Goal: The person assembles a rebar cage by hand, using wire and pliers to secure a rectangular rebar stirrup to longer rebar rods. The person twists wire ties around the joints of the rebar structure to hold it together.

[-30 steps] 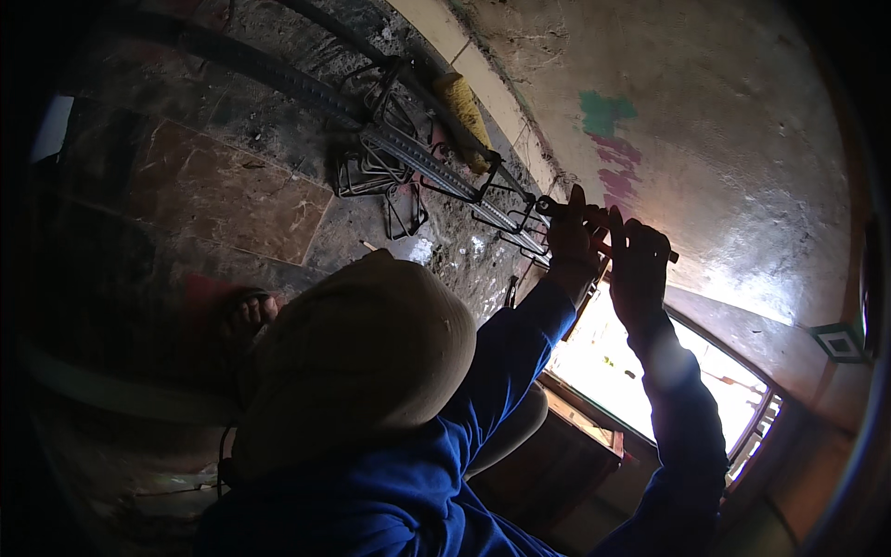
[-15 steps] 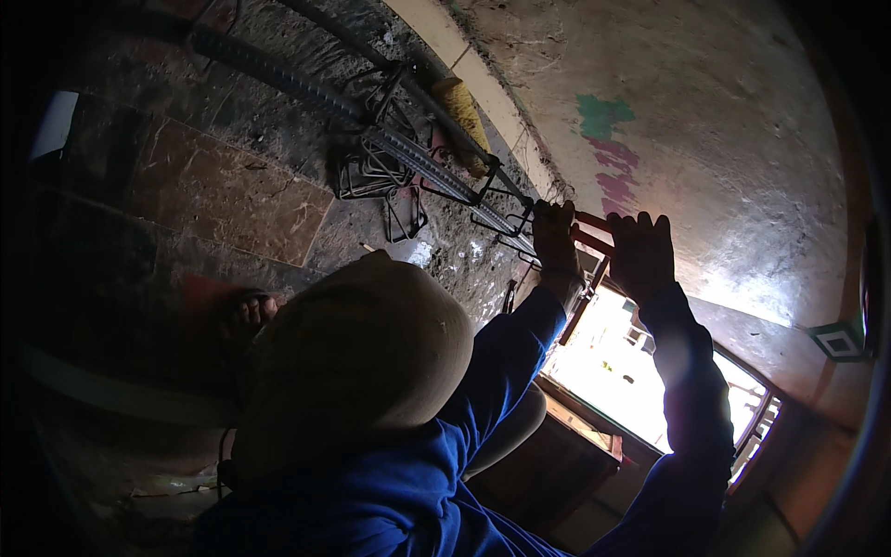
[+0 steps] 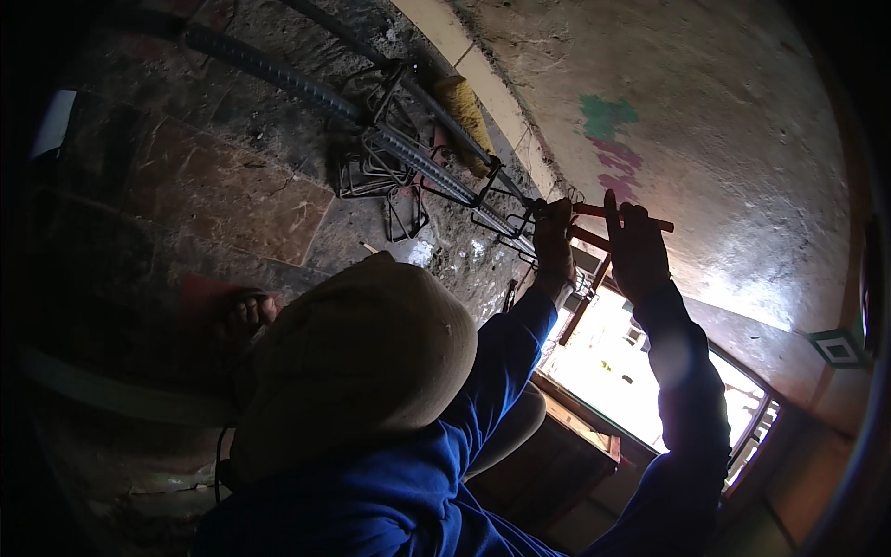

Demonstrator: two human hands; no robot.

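Two long ribbed steel bars [image 3: 269, 79] run from the upper left toward my hands, with bent square stirrups [image 3: 487, 209] around them. My left hand [image 3: 555, 241] is closed at the near end of the bars, beside the stirrups; what its dark fingers grip is hidden. At my right hand [image 3: 639, 251] is a pair of red-handled pincers [image 3: 657, 222], its handles spread apart. The upper handle passes my raised fingers and sticks out to the right, while the lower one meets my palm. The pincers' head is hidden near my left hand.
Several loose wire stirrups [image 3: 376, 172] lie on the dirty floor below the bars. A yellow roll-shaped object [image 3: 464, 116] lies by the wall base. The stained wall [image 3: 733, 139] rises at right, and a bright opening [image 3: 603, 371] shows beyond my arms.
The pincers' handles have spread apart, and the upper one now sticks out past my right hand. My right fingers have straightened somewhat. My left hand stays almost in place.
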